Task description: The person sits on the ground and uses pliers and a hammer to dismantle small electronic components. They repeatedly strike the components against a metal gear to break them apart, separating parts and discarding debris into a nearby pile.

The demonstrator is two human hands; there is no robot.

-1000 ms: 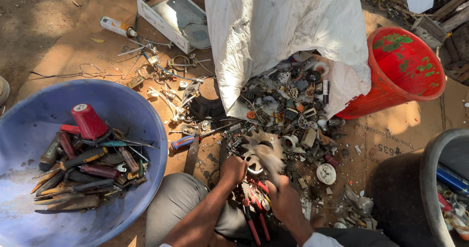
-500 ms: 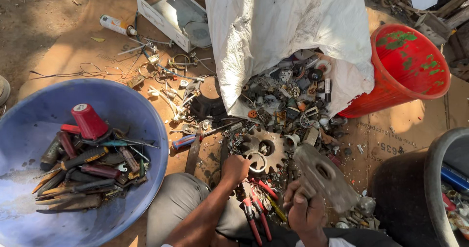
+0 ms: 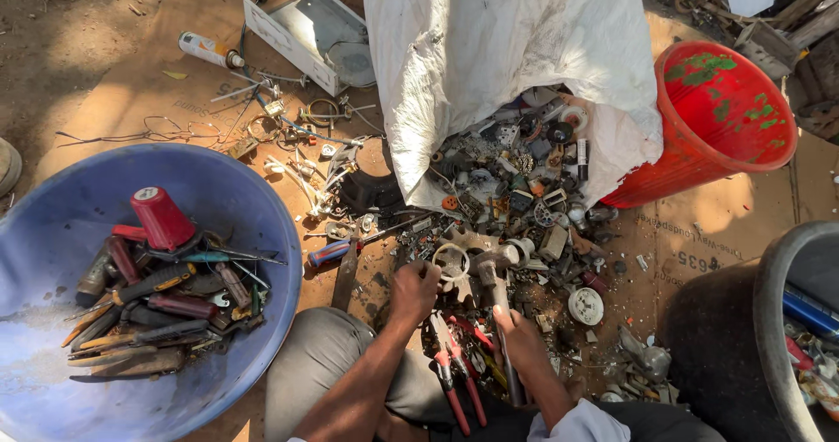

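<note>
1. Step in hand: left hand (image 3: 412, 292) pins the gear wheel (image 3: 456, 263) on the ground, near the scrap pile (image 3: 516, 193).
2. Right hand (image 3: 523, 337) is clenched on the hammer (image 3: 495, 306), head beside the gear.
3. Next move likely calls for a controlled strike, clear of the fingers.

Your left hand (image 3: 413, 289) is curled into a loose fist, arm reaching forward. Your right hand (image 3: 522, 337) is closed tight, knuckles up. Both arms stretch out past your knees.

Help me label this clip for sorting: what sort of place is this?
Probably an outdoor scrap-sorting spot on bare ground. A white sack spills mixed metal scrap onto flattened cardboard, and a blue basin holds old screwdrivers.
</note>
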